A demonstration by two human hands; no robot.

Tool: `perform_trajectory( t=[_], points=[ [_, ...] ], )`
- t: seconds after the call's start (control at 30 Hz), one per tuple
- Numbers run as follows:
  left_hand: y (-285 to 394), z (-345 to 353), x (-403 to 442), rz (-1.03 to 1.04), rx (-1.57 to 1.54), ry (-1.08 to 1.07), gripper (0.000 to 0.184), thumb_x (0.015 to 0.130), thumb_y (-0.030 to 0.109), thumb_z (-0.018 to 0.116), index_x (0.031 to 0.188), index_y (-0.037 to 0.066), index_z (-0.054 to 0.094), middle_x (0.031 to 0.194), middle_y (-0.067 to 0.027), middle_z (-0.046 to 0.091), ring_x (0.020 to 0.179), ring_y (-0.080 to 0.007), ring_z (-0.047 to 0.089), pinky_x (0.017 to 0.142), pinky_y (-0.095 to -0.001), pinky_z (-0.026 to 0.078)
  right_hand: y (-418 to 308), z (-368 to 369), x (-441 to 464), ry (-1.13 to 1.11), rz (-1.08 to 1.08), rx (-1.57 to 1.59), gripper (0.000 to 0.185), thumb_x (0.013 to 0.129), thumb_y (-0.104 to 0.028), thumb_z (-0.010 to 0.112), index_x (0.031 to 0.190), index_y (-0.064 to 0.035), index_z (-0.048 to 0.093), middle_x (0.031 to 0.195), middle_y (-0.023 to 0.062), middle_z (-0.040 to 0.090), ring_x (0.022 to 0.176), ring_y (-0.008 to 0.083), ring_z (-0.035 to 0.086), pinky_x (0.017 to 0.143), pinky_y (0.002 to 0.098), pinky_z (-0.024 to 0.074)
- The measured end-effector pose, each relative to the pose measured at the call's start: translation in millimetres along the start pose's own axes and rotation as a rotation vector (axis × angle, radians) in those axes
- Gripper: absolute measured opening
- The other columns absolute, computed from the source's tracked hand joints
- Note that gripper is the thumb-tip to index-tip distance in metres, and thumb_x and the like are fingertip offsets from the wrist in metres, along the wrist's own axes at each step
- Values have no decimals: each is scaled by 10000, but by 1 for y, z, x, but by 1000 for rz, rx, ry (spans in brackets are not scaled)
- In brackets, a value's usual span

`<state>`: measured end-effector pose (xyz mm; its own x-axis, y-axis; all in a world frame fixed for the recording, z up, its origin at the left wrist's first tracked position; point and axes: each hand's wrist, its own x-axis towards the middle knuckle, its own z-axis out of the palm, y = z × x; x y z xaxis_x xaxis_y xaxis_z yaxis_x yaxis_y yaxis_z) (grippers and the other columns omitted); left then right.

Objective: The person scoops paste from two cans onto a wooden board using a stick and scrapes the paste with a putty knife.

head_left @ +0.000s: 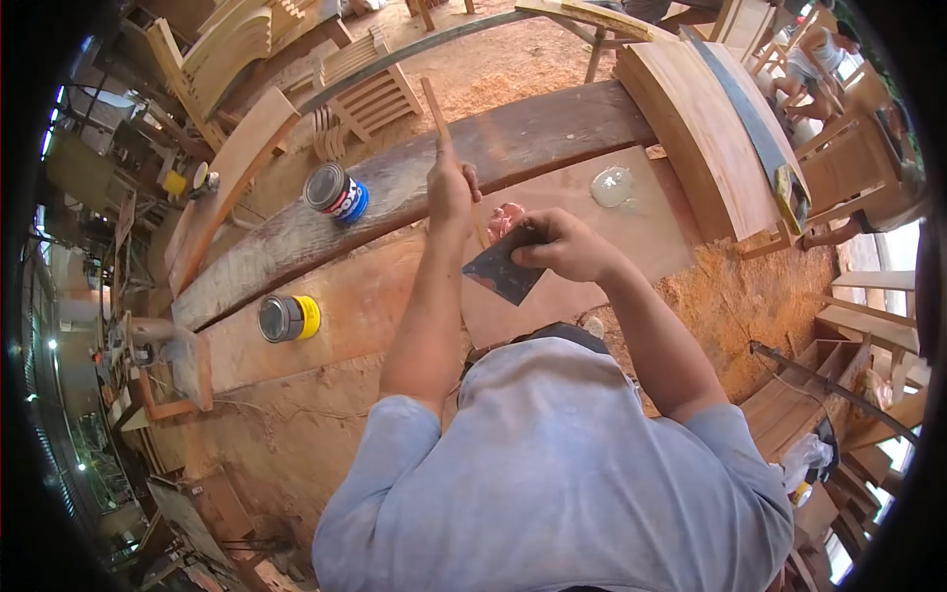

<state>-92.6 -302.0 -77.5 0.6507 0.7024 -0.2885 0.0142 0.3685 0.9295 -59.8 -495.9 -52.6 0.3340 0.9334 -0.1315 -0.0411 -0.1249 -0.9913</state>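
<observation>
My left hand (452, 193) is closed around a thin wooden stick (435, 111), whose lower end reaches down toward the scraper. In my right hand (564, 247), pinched between thumb and fingers, is a dark, flat scraper (501, 268) with pinkish smears along its lower side. Just behind the scraper shows a lump of reddish-pink paste (506, 217); whether it lies on the board or clings to the tools, I cannot tell. A whitish, glossy blob (613, 186) sits on the flat board (651, 229) farther right.
A blue-labelled can (336, 193) stands on the dark plank (395, 163), and a yellow-labelled can (289, 319) on the lighter board. Curved wooden panels (691, 128) with a handsaw (792, 197) are at right. A slatted wooden piece (370, 102) lies beyond. Another person (821, 54) is at far right.
</observation>
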Motion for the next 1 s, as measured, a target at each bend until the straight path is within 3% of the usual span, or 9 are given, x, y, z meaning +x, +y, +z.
perform_trajectory(
  t=[0.1, 0.37, 0.47, 0.57, 0.67, 0.7, 0.8, 0.87, 1.0],
  points=[
    [3, 9, -2, -7, 25, -78, 559, 984, 598, 391, 746, 99, 479, 598, -6, 447, 490, -131, 428, 464, -281, 376, 4, -5, 0, 11, 14, 30, 211, 797, -23, 672, 1005, -12, 636, 903, 32, 615, 856, 121, 578, 804, 306, 481],
    [-2, 22, -4, 2, 41, -111, 582, 973, 615, 403, 691, 111, 483, 581, -8, 470, 466, -132, 427, 443, -267, 373, -6, -7, -11, 0, -77, -151, 215, 833, 3, 653, 1048, 7, 661, 940, 20, 683, 853, 89, 614, 812, 274, 505],
    [-2, 6, 3, 39, 62, -55, 570, 966, 616, 420, 700, 117, 494, 587, -5, 482, 457, -123, 423, 434, -264, 372, 1, -29, -26, -179, 9, -114, 213, 837, -9, 654, 1049, 0, 672, 937, 18, 684, 857, 98, 613, 804, 285, 506],
    [-1, -32, 14, 42, 88, 47, 542, 966, 604, 431, 705, 133, 497, 558, 9, 449, 451, -105, 413, 395, -264, 339, 15, -48, -36, 51, 95, -17, 220, 839, -15, 646, 1055, -4, 687, 939, 44, 686, 870, 122, 622, 788, 294, 504],
    [-2, -65, 2, -47, 53, -30, 541, 976, 589, 418, 679, 142, 480, 535, 14, 418, 437, -93, 400, 382, -251, 311, 35, -47, -30, 245, 29, -720, 274, 848, -14, 594, 1095, -54, 708, 948, 122, 656, 853, 310, 631, 763, 372, 502],
    [-1, -74, -4, -124, 9, -103, 542, 981, 579, 413, 658, 147, 467, 524, 17, 401, 429, -86, 392, 379, -244, 298, 59, -42, -23, 265, 10, -764, 284, 856, -17, 563, 1081, -89, 720, 978, 115, 634, 934, 341, 586, 826, 400, 480],
    [-17, -98, -12, -131, 22, -329, 558, 992, 562, 380, 624, 149, 453, 506, 18, 386, 421, -74, 379, 375, -238, 273, 97, -15, -17, 280, -61, -1138, 350, 833, -25, 552, 1144, -112, 686, 1038, 94, 611, 1034, 314, 547, 901, 407, 440],
    [-13, -94, -33, -72, 122, -285, 565, 996, 553, 364, 616, 143, 449, 500, 17, 384, 418, -79, 373, 378, -240, 272, 123, -4, -13, 421, -176, -1328, 385, 820, -82, 546, 1194, -102, 636, 1090, 78, 572, 1054, 300, 516, 895, 436, 425],
    [-36, -115, -33, 167, 231, -318, 584, 999, 539, 331, 614, 118, 457, 498, 10, 403, 410, -93, 368, 399, -240, 288, 166, 13, -22, 355, -75, -1502, 349, 820, -136, 570, 1153, -39, 609, 1105, 75, 535, 1065, 265, 500, 860, 464, 428]
  ],
)
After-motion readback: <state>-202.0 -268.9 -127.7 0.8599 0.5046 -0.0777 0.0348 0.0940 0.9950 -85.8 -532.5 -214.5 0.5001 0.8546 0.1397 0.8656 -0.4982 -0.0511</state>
